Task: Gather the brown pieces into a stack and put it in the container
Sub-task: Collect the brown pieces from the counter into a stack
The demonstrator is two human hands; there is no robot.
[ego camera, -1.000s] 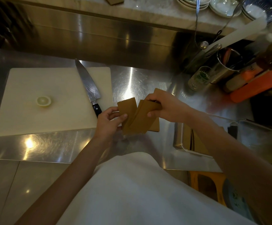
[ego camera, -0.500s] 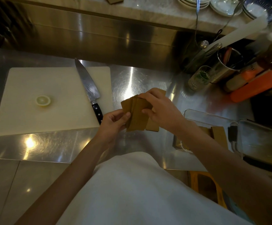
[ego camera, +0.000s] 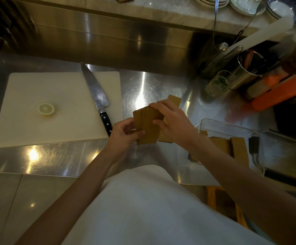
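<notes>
A small stack of flat brown pieces (ego camera: 147, 128) is held upright just above the steel counter, at the centre of the view. My left hand (ego camera: 124, 134) grips its lower left edge. My right hand (ego camera: 172, 121) pinches its top and right side. Another brown piece (ego camera: 174, 100) lies flat on the counter behind my right hand, partly hidden by it. A clear plastic container (ego camera: 232, 125) sits to the right, with more brown pieces (ego camera: 239, 151) standing in it.
A white cutting board (ego camera: 59, 96) lies at the left with a lemon slice (ego camera: 46, 109) and a chef's knife (ego camera: 97, 98) on it. A glass (ego camera: 218, 84), a metal utensil cup (ego camera: 249, 69) and orange bottles (ego camera: 283, 91) crowd the back right. Plates (ego camera: 246, 4) stand on the shelf.
The fanned brown pieces have been pushed together into a tighter stack between both hands. My right forearm has shifted left, uncovering the container.
</notes>
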